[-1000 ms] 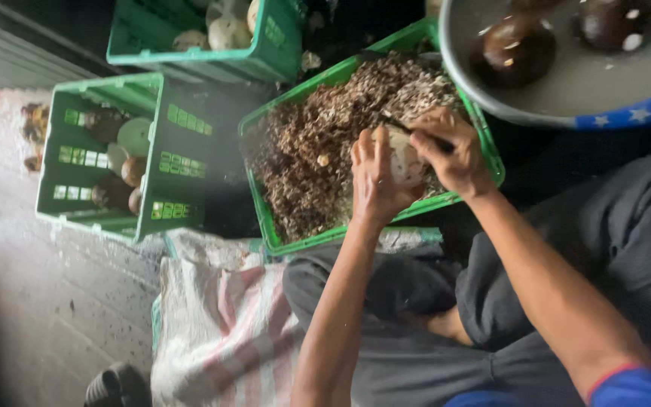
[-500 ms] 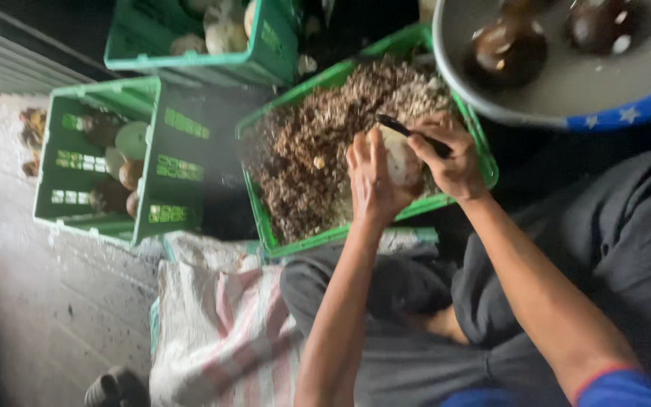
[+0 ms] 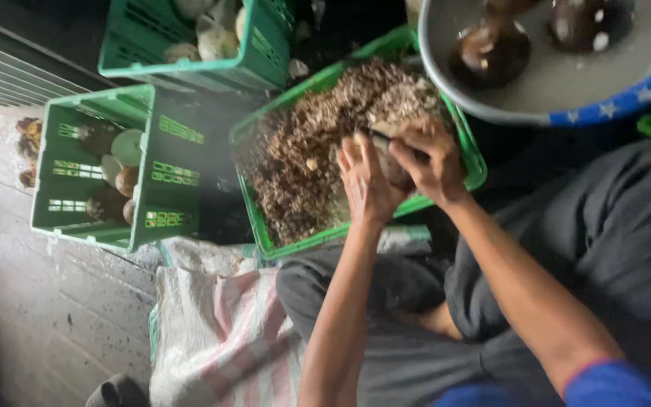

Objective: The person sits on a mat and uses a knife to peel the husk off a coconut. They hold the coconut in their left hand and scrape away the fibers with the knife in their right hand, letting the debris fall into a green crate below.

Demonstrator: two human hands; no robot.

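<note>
My left hand (image 3: pixel 367 181) cups a small round pale fruit or nut (image 3: pixel 395 169) over a green crate (image 3: pixel 470 162) heaped with brown peelings (image 3: pixel 303 158). My right hand (image 3: pixel 431 158) grips a dark-handled knife (image 3: pixel 387 141) whose blade rests against the held piece. Both hands meet above the crate's near right part. The piece is mostly hidden between my fingers. My knees in grey trousers (image 3: pixel 416 316) lie just below the crate.
A grey basin with a blue starred rim (image 3: pixel 612 105) holds dark round shells in water at top right. Two more green crates (image 3: pixel 167 173) (image 3: pixel 212 68) with round pieces stand left and top. A striped sack (image 3: pixel 220 332) lies on the wet floor.
The view has drifted slightly. My hands have stayed over the crate, turning the piece a little against the knife.
</note>
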